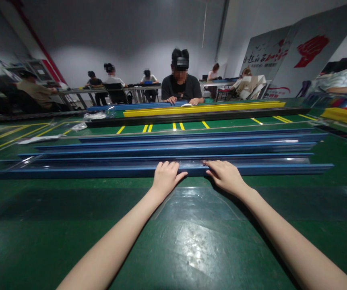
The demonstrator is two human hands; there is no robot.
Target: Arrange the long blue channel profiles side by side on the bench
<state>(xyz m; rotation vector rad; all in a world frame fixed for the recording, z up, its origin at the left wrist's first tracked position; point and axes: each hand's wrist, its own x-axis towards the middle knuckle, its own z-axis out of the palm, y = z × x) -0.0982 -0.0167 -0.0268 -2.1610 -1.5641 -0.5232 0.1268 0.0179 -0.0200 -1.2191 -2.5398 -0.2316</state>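
A long blue channel (79, 172) lies crosswise on the green table, with clear film (188, 163) inside it. My left hand (166, 177) grips its near edge, fingers curled over the rim and thumb pointing right. To the right, my right hand (224, 175) rests on the same channel, fingers reaching over the near edge onto the film, thumb in front. Between the two hands a short stretch of blue edge shows. More blue channels (125, 150) lie parallel just behind. A flat transparent strip (191, 201) lies on the table in front of the channel.
Farther back lie a yellow channel (206, 108) and a black channel (161, 120). Crumpled clear plastic (94, 116) is at their left end. A person (181, 84) sits opposite, hands at the far channels. Yellow trays (342, 115) stand at the right.
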